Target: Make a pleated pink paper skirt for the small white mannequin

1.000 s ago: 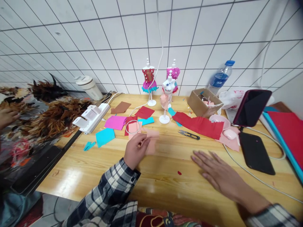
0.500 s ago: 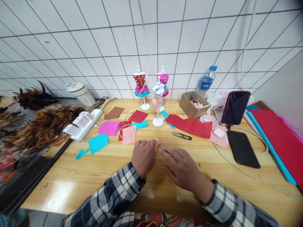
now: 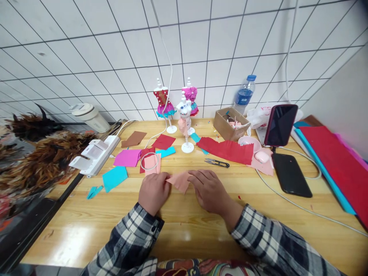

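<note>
While both bare hands work low-centre in the frame, the pale pink fabric piece point(image 3: 180, 182) is stretched between them, just below frame centre, folded, one corner pointing down towards the wooden table point(image 3: 94, 218).

Left hand point(image 3: 153, 193): thumb and fingers closed, narrow grip, pinching the piece's left corner. Right hand point(image 3: 212, 191): fingers bent together, fingertips on the piece's upper right edge; thumb side hidden, so can't tell if it's a real pinch or just contact. Hands near each other, only the fabric between.

Just above the left hand: stacked pink pieces point(image 3: 151, 165) with a pale ring point(image 3: 141, 162) lying on top. Around that, centre-left: red square point(image 3: 163, 141), turquoise strip point(image 3: 166, 152), magenta piece point(image 3: 127, 158), brown piece point(image 3: 134, 138), turquoise piece point(image 3: 115, 178).

Above the right hand: black thread snips point(image 3: 218, 163), lying flat, well clear of the fingers. Beyond them, a red zigzag-edged strip point(image 3: 227, 150).

Upper centre: three small dress forms, all upright. Left one in red and magenta point(image 3: 163, 101), one behind in magenta point(image 3: 190, 96), front one with pale pink fabric point(image 3: 183, 124) at its lower part.

Right side: open cardboard box point(image 3: 227, 130), one dark phone point(image 3: 291, 174) flat, another point(image 3: 281, 124) propped up. Left side: white power strip point(image 3: 97, 155), brown feathers point(image 3: 48, 157) past the table edge.
</note>
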`<action>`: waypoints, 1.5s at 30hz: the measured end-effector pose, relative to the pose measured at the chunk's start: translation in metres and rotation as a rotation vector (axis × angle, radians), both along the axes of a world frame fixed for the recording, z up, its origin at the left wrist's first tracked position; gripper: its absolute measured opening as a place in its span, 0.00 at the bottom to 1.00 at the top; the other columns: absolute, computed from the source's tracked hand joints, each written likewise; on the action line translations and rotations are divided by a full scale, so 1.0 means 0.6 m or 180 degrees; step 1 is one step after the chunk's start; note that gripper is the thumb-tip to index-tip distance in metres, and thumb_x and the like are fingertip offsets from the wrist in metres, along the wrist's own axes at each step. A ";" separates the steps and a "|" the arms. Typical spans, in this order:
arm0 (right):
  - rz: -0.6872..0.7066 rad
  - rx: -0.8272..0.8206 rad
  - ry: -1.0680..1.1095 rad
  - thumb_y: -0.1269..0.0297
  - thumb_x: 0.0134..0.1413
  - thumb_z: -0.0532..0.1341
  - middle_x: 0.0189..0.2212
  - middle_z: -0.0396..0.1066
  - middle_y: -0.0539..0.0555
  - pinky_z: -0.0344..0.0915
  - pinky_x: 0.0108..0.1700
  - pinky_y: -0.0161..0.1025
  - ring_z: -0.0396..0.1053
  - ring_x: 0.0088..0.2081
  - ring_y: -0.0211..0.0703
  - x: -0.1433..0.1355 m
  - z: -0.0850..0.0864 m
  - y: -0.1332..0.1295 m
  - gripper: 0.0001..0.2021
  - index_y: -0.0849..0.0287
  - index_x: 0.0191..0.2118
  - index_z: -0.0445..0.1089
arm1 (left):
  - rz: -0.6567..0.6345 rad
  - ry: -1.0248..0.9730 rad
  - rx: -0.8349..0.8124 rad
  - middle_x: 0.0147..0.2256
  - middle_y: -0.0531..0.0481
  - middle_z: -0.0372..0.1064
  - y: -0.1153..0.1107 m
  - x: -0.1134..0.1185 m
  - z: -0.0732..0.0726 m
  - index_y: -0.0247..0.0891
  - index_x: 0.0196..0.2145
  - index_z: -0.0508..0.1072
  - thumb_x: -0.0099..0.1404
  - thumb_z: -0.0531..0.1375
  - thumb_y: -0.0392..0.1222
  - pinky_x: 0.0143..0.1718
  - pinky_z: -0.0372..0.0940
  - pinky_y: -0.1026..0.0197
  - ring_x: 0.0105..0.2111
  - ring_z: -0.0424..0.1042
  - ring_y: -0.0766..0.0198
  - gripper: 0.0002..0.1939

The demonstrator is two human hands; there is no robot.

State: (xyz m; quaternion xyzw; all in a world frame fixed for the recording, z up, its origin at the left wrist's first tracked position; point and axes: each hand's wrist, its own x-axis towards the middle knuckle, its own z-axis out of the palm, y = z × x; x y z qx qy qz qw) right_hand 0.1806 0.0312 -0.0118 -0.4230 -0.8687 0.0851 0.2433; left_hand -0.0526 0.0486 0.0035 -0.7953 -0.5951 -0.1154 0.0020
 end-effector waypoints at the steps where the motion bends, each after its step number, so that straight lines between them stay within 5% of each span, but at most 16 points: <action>1: -0.0001 0.0016 0.0057 0.72 0.59 0.55 0.55 0.69 0.61 0.57 0.55 0.50 0.63 0.53 0.53 -0.002 0.003 -0.005 0.18 0.60 0.55 0.67 | 0.0063 0.0219 0.0090 0.30 0.45 0.76 -0.002 0.008 0.002 0.38 0.38 0.73 0.62 0.54 0.36 0.37 0.64 0.52 0.35 0.75 0.50 0.09; 5: 0.0224 -0.0093 -0.0051 0.66 0.63 0.55 0.49 0.73 0.60 0.59 0.52 0.50 0.66 0.48 0.52 -0.008 0.007 -0.018 0.19 0.59 0.59 0.65 | 0.0117 0.0495 -0.0047 0.27 0.44 0.73 -0.024 0.040 0.011 0.36 0.42 0.70 0.63 0.55 0.37 0.31 0.62 0.55 0.30 0.74 0.51 0.10; 9: 0.0322 -0.0217 -0.0404 0.59 0.68 0.52 0.53 0.74 0.57 0.50 0.61 0.60 0.65 0.54 0.53 0.004 -0.002 0.001 0.15 0.54 0.55 0.69 | -0.0712 -0.0603 -0.1140 0.31 0.50 0.74 -0.047 0.041 0.019 0.39 0.50 0.65 0.62 0.61 0.44 0.30 0.65 0.60 0.30 0.74 0.59 0.19; 12: 0.0304 -0.0065 -0.0561 0.61 0.69 0.52 0.57 0.72 0.55 0.42 0.64 0.65 0.61 0.60 0.55 0.025 -0.013 0.036 0.14 0.53 0.51 0.71 | -0.1176 -0.0876 -0.1038 0.42 0.46 0.75 -0.041 0.024 0.022 0.42 0.56 0.66 0.64 0.61 0.42 0.42 0.69 0.56 0.40 0.74 0.58 0.22; 16: -0.0104 0.0089 -0.0678 0.68 0.67 0.52 0.63 0.64 0.59 0.50 0.62 0.62 0.58 0.63 0.59 0.046 -0.018 0.065 0.18 0.58 0.58 0.67 | -0.1772 -0.0409 -0.0742 0.55 0.43 0.70 -0.007 0.008 0.006 0.44 0.48 0.75 0.65 0.61 0.40 0.56 0.62 0.45 0.56 0.67 0.49 0.13; 21: -0.0127 0.0050 -0.0260 0.71 0.64 0.53 0.56 0.69 0.62 0.58 0.58 0.49 0.64 0.55 0.52 0.035 -0.011 0.034 0.21 0.62 0.61 0.63 | -0.1722 -0.0665 -0.0759 0.50 0.41 0.75 0.002 0.030 -0.019 0.39 0.52 0.73 0.66 0.60 0.40 0.51 0.67 0.48 0.50 0.72 0.52 0.16; 26: 0.0196 -0.0200 -0.0541 0.68 0.63 0.56 0.43 0.75 0.56 0.55 0.56 0.52 0.67 0.47 0.48 0.036 -0.015 0.027 0.10 0.57 0.46 0.72 | -0.1549 -0.1500 -0.0626 0.41 0.45 0.77 -0.008 0.038 -0.018 0.39 0.43 0.75 0.65 0.61 0.38 0.43 0.70 0.58 0.40 0.75 0.61 0.09; 31: -0.0140 -0.0133 -0.0461 0.69 0.61 0.57 0.41 0.73 0.57 0.59 0.50 0.48 0.65 0.45 0.50 0.053 -0.006 0.031 0.07 0.58 0.38 0.72 | -0.1944 -0.0811 -0.0391 0.52 0.44 0.74 0.007 0.020 -0.018 0.45 0.47 0.76 0.65 0.62 0.42 0.56 0.62 0.47 0.54 0.70 0.52 0.13; 36: 0.0345 -0.0455 -0.0203 0.71 0.59 0.58 0.42 0.74 0.54 0.60 0.50 0.46 0.67 0.46 0.48 0.044 -0.004 -0.003 0.09 0.56 0.43 0.73 | -0.1855 -0.0767 -0.0593 0.53 0.45 0.73 0.025 0.026 -0.028 0.41 0.44 0.75 0.62 0.56 0.33 0.59 0.58 0.47 0.56 0.68 0.56 0.13; 42: 0.0251 -0.0577 -0.0236 0.70 0.57 0.59 0.48 0.73 0.55 0.61 0.51 0.48 0.67 0.49 0.50 0.027 -0.015 -0.006 0.14 0.55 0.50 0.71 | -0.1054 -0.0517 -0.0168 0.57 0.40 0.68 0.090 0.047 -0.036 0.41 0.53 0.71 0.65 0.59 0.46 0.61 0.46 0.31 0.58 0.64 0.46 0.19; 45: 0.0182 -0.0561 -0.0042 0.71 0.55 0.61 0.52 0.72 0.57 0.62 0.53 0.48 0.66 0.51 0.51 0.037 -0.017 0.000 0.21 0.57 0.55 0.67 | -0.1035 -0.0655 0.0262 0.56 0.41 0.70 0.091 0.040 -0.022 0.41 0.53 0.72 0.65 0.61 0.47 0.61 0.49 0.35 0.58 0.64 0.47 0.20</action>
